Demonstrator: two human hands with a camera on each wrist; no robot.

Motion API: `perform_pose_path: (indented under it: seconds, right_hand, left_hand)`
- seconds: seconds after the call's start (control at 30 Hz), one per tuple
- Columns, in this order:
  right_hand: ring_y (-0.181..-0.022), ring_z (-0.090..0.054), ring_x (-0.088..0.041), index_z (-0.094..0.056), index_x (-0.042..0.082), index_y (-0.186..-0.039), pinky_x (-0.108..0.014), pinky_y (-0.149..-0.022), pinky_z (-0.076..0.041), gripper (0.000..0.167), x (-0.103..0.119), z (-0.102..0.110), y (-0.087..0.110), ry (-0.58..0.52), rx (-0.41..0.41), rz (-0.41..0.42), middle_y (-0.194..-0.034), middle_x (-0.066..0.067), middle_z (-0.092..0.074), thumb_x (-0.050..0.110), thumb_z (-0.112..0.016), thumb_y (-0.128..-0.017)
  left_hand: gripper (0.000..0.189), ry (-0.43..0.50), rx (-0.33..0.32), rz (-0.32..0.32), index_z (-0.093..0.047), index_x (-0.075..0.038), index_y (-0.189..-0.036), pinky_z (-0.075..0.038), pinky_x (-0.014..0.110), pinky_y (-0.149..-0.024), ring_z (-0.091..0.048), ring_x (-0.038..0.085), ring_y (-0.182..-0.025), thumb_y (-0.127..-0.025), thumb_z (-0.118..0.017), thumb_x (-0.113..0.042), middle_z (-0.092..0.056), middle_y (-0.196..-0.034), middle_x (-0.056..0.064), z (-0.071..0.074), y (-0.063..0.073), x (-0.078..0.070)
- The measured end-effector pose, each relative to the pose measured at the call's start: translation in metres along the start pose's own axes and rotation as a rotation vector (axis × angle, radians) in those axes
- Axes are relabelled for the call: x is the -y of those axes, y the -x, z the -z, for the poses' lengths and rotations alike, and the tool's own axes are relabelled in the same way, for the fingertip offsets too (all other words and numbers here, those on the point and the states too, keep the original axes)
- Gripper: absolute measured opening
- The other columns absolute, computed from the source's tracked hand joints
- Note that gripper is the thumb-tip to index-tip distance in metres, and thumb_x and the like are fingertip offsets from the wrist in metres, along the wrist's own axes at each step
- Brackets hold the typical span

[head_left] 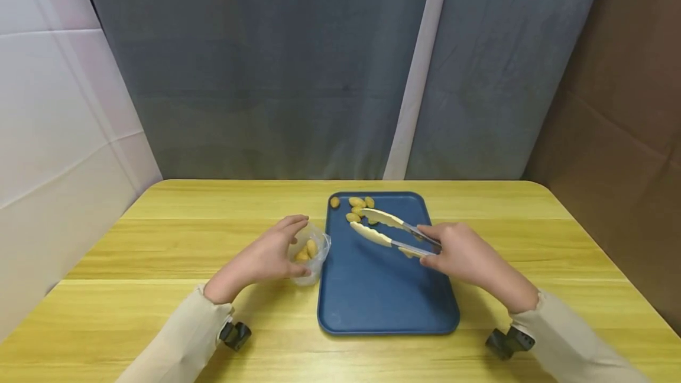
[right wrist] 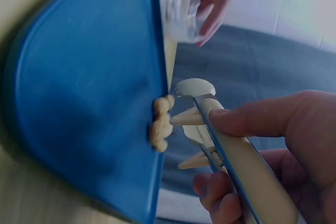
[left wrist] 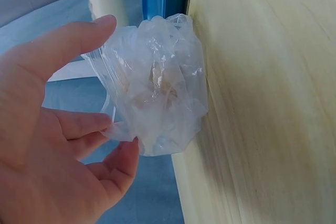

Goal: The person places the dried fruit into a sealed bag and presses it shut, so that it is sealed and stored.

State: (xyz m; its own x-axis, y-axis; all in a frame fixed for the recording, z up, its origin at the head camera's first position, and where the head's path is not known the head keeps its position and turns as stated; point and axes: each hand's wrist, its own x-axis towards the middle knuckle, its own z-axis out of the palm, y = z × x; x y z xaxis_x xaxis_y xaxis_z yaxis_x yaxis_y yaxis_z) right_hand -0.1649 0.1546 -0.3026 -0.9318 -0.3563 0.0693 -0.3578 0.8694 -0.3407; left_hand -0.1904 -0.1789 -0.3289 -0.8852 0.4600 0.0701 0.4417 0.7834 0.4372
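My left hand point(head_left: 271, 253) curls round the rim of a clear plastic bag point(left wrist: 168, 87), thumb on one side and fingers on the other. Inside the bag lie several small oval yellow-brown pieces point(head_left: 311, 247). With my right hand point(head_left: 460, 253) I grip tongs point(head_left: 372, 234) that have metal arms and cream scalloped tips. The tongs' arms are spread apart, above the blue tray point(head_left: 372, 306). Near their tips, several more oval pieces point(head_left: 353, 217) sit at the tray's far left. No piece shows clearly between the tips.
The tray lies on a yellow wood-grain table point(head_left: 239, 200), just right of the bag. One piece point(head_left: 334, 201) is apart from the others, by the tray's far left corner. Grey cloth point(head_left: 255, 75) hangs behind the table; a brown panel point(head_left: 612, 135) stands at right.
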Motion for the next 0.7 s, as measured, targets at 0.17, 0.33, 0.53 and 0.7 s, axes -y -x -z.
perform_pose_path:
  seconds: [0.17,0.33,0.53,0.7]
  right_hand:
    - [-0.047,-0.037,-0.009,-0.057,-0.004,-0.129,-0.022,-0.045,-0.031,0.054,-0.011,-0.004,-0.005,0.001,-0.004,-0.033,-0.058,0.001,-0.041,0.016,-0.072,-0.081]
    - [-0.045,-0.038,-0.009,-0.055,-0.006,-0.13,-0.022,-0.044,-0.031,0.056,-0.016,-0.006,-0.009,0.007,-0.014,-0.057,-0.055,0.001,-0.044,0.017,-0.071,-0.082]
    - [-0.045,-0.037,-0.009,-0.056,-0.005,-0.129,-0.023,-0.045,-0.032,0.056,-0.017,-0.009,-0.015,0.023,-0.008,-0.064,-0.052,0.004,-0.042,0.018,-0.071,-0.081]
    - [-0.045,-0.04,-0.009,-0.056,-0.007,-0.128,-0.023,-0.045,-0.034,0.055,-0.02,-0.013,-0.017,0.005,0.001,-0.079,-0.053,0.002,-0.046,0.018,-0.071,-0.081]
  left_hand:
    - [0.09,0.0,-0.009,-0.02,-0.037,0.009,-0.141,-0.051,0.043,-0.09,-0.06,0.033,-0.108,-0.07,-0.082,-0.023,-0.034,-0.149,0.02,0.0,-0.001,0.0]
    - [0.089,-0.004,-0.027,-0.035,-0.038,0.008,-0.14,-0.05,0.044,-0.092,-0.06,0.034,-0.109,-0.07,-0.081,-0.023,-0.035,-0.148,0.02,0.0,-0.002,0.001]
    - [0.09,-0.016,-0.039,-0.028,-0.039,0.007,-0.14,-0.039,0.052,-0.103,-0.046,0.04,-0.124,-0.068,-0.081,-0.024,-0.036,-0.148,0.019,-0.001,-0.002,0.001]
    - [0.088,-0.009,-0.045,-0.029,-0.04,0.006,-0.14,-0.034,0.054,-0.106,-0.036,0.044,-0.132,-0.068,-0.081,-0.024,-0.038,-0.147,0.019,-0.002,-0.002,0.002]
